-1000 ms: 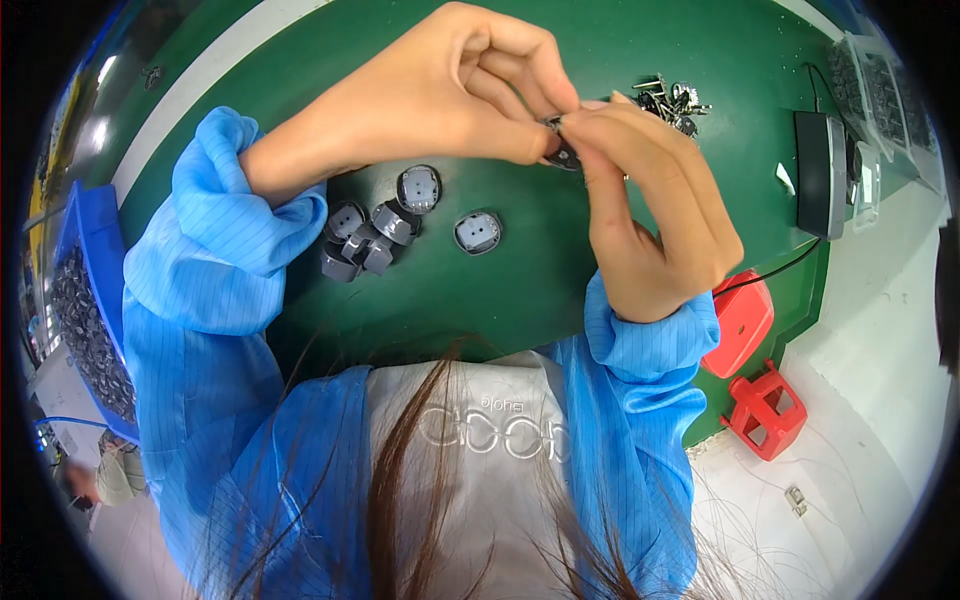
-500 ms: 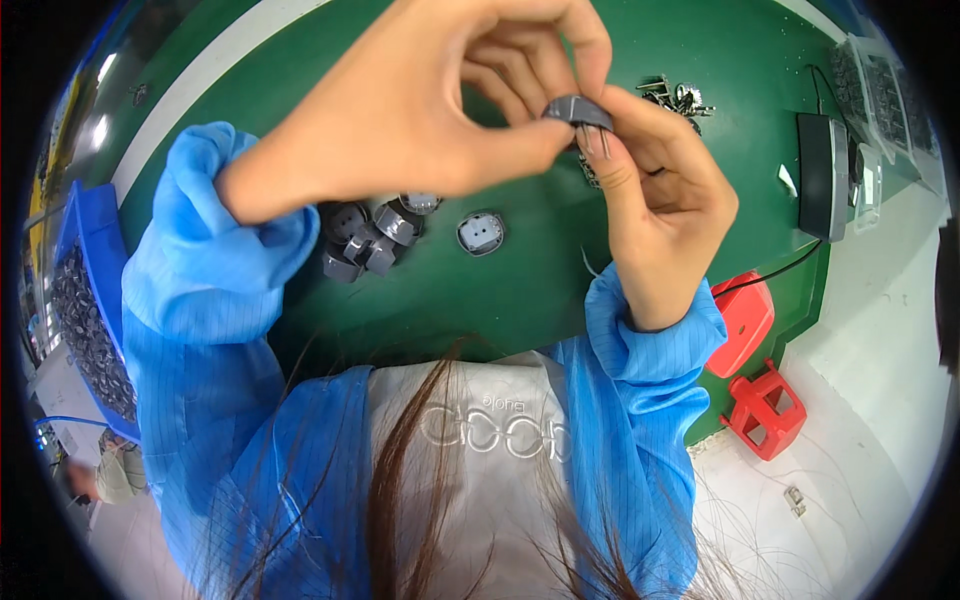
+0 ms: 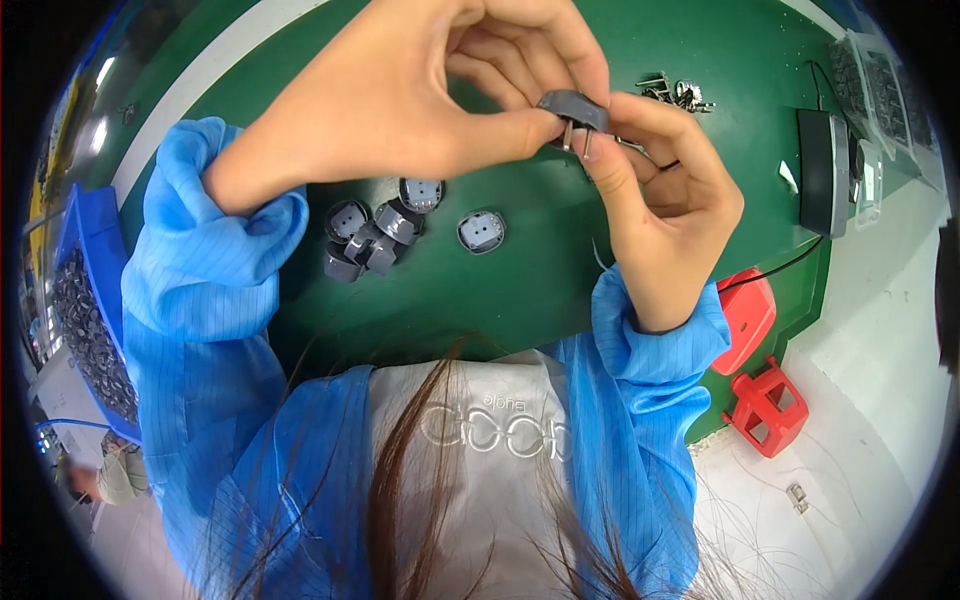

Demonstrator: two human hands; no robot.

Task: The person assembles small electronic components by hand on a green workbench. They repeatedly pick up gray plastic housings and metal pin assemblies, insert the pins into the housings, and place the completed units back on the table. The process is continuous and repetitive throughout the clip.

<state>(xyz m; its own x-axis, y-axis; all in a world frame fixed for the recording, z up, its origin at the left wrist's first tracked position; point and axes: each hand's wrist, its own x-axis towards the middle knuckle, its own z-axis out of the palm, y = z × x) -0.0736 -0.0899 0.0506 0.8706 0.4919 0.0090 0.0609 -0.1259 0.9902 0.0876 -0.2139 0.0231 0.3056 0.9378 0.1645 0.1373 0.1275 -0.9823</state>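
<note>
A dark grey plug housing [image 3: 574,108] is pinched between the thumb and fingers of my left hand [image 3: 430,110], raised above the green table. Two metal pins [image 3: 569,136] stick out of its lower side, toward me. My right hand [image 3: 672,190] is closed beside it, thumb tip against one pin and index finger near the housing's right end. Another bit of metal shows between the right fingers, mostly hidden. Below my left wrist lies a cluster of similar grey housings [image 3: 372,240], some showing light grey inner faces. One single housing [image 3: 481,232] sits apart, inner face up.
Loose metal pins [image 3: 675,93] lie in a pile beyond my right hand. A blue bin [image 3: 100,230] of small dark parts stands at left. At right are a black device [image 3: 822,172] with a cable, clear containers [image 3: 880,90] and a red stool [image 3: 768,408].
Both hands have shifted slightly; the right thumb and index finger have spread a little around the housing. The housing has tilted, so its two pins show more plainly.
</note>
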